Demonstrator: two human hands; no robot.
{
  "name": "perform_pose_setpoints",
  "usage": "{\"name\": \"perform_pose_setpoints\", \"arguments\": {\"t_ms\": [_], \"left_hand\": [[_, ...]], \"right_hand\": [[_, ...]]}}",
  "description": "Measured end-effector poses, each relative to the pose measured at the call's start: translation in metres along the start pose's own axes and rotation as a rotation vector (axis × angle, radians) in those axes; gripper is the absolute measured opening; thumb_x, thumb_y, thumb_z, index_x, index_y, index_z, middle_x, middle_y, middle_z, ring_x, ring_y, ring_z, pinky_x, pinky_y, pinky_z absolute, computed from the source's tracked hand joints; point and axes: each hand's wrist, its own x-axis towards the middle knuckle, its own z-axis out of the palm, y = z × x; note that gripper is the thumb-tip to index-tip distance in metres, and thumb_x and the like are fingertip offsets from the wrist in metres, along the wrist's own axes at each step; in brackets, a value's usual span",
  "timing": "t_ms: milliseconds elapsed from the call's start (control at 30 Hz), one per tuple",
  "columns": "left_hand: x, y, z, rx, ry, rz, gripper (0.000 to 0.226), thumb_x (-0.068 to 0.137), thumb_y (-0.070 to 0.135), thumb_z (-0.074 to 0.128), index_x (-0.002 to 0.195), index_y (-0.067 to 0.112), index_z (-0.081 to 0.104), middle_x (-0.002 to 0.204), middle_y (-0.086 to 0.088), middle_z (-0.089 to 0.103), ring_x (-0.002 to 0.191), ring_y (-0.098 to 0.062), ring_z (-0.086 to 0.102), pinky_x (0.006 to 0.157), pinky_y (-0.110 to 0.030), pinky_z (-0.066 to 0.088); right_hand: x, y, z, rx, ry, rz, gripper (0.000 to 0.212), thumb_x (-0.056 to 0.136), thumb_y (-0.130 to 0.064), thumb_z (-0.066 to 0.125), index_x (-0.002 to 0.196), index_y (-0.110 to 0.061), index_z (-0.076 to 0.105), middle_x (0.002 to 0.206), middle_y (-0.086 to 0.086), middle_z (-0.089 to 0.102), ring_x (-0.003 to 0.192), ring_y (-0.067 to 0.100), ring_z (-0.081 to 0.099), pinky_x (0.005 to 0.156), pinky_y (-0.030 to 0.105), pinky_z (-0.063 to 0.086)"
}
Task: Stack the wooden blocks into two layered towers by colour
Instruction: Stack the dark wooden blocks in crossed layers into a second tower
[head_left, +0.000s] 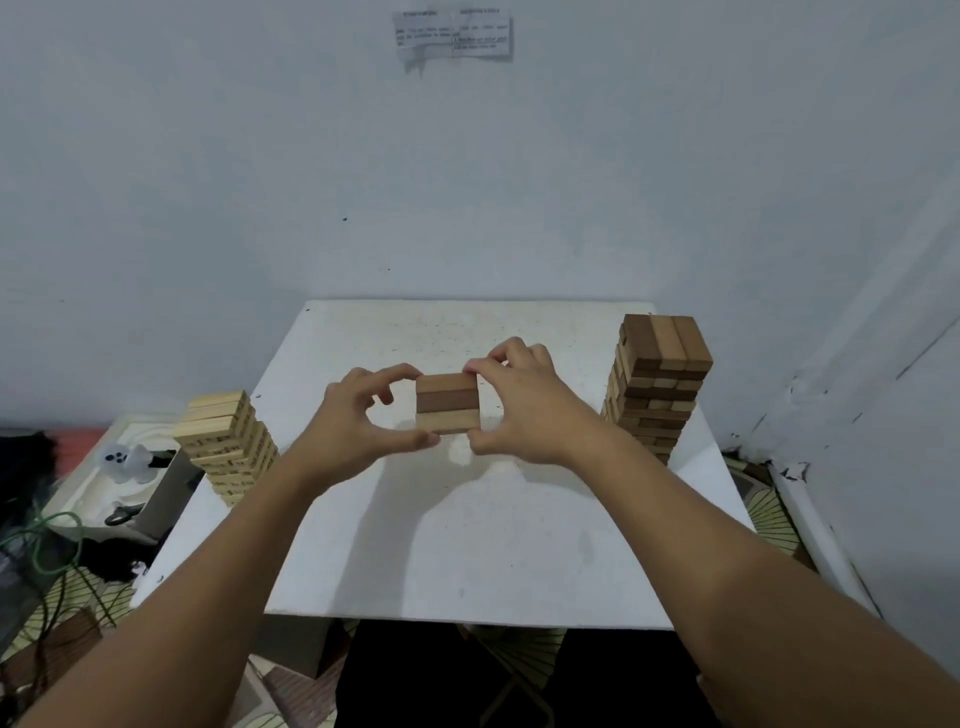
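Observation:
Three wooden blocks (447, 402) lie side by side as one flat layer over the middle of the white table (467, 545): a reddish one at the back, a dark brown one in the middle, a pale one in front. My left hand (353, 415) pinches the layer's left end between curled forefinger and thumb. My right hand (524, 410) pinches its right end the same way. A shadow lies on the table just below the layer. A tower of pale blocks (228, 447) stands at the table's left edge. A taller tower of brown and tan blocks (660, 384) rises at the right.
A grey wall backs the table, with a paper note (452, 34) taped high up. Left of the table, on the floor, lie a white tray (93, 488), a clear bag and green cable (47, 540). A patterned mat (774, 519) shows at the right.

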Motion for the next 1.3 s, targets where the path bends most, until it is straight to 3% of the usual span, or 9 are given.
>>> {"name": "perform_pose_setpoints", "arguments": {"t_ms": [167,333,500,667,1000,1167,1300], "left_hand": [[0.02,0.039,-0.021,-0.039,0.05,0.084,0.058,0.068,0.037,0.096,0.116,0.05,0.067,0.092,0.005,0.046,0.077,-0.008,0.042,0.077,-0.027,0.04],[0.04,0.075,-0.023,-0.076,0.034,0.163,0.059,0.067,0.038,0.096,0.12,0.041,0.068,0.086,0.007,0.039,0.077,-0.011,0.037,0.075,-0.028,0.035],[0.058,0.114,-0.007,-0.095,-0.01,0.236,0.054,0.067,0.041,0.096,0.114,0.044,0.07,0.084,0.007,0.039,0.074,-0.009,0.036,0.07,-0.027,0.033],[0.072,0.148,0.024,-0.102,-0.068,0.279,0.054,0.069,0.043,0.094,0.117,0.04,0.07,0.084,0.006,0.04,0.077,-0.012,0.038,0.069,-0.027,0.034],[0.082,0.166,0.076,-0.102,-0.186,0.263,0.051,0.069,0.048,0.094,0.113,0.041,0.071,0.083,0.005,0.037,0.075,-0.012,0.038,0.066,-0.026,0.034],[0.081,0.17,0.089,-0.107,-0.239,0.24,0.048,0.07,0.046,0.094,0.112,0.039,0.072,0.083,0.006,0.036,0.074,-0.011,0.038,0.065,-0.025,0.032],[0.081,0.17,0.095,-0.115,-0.251,0.214,0.047,0.069,0.045,0.094,0.111,0.041,0.072,0.084,0.006,0.037,0.075,-0.011,0.04,0.064,-0.024,0.033]], "right_hand": [[0.011,-0.012,-0.056,-0.107,0.06,-0.046,0.071,0.079,-0.044,0.078,0.141,-0.029,0.05,0.132,-0.006,0.035,0.124,0.018,0.027,0.096,0.03,0.038],[0.006,-0.013,-0.106,-0.307,0.142,-0.016,0.066,0.076,-0.054,0.075,0.136,-0.038,0.054,0.132,-0.006,0.038,0.124,0.022,0.03,0.102,0.035,0.021],[-0.014,0.007,-0.146,-0.294,0.139,0.084,0.065,0.077,-0.056,0.074,0.138,-0.047,0.053,0.136,-0.008,0.036,0.131,0.018,0.025,0.115,0.041,0.013],[-0.038,0.037,-0.174,-0.239,0.106,0.186,0.067,0.078,-0.054,0.075,0.14,-0.05,0.05,0.14,-0.007,0.035,0.136,0.019,0.024,0.103,0.036,0.016],[-0.074,0.091,-0.178,0.036,0.052,0.327,0.061,0.08,-0.049,0.078,0.134,-0.057,0.052,0.143,-0.01,0.035,0.14,0.018,0.023,0.108,0.046,0.033],[-0.086,0.106,-0.175,0.153,0.025,0.339,0.06,0.082,-0.046,0.081,0.135,-0.052,0.054,0.142,-0.01,0.034,0.14,0.014,0.021,0.103,0.041,0.031],[-0.089,0.112,-0.172,0.195,0.021,0.354,0.061,0.083,-0.045,0.081,0.137,-0.049,0.054,0.144,-0.007,0.035,0.141,0.016,0.024,0.108,0.043,0.033]]}}
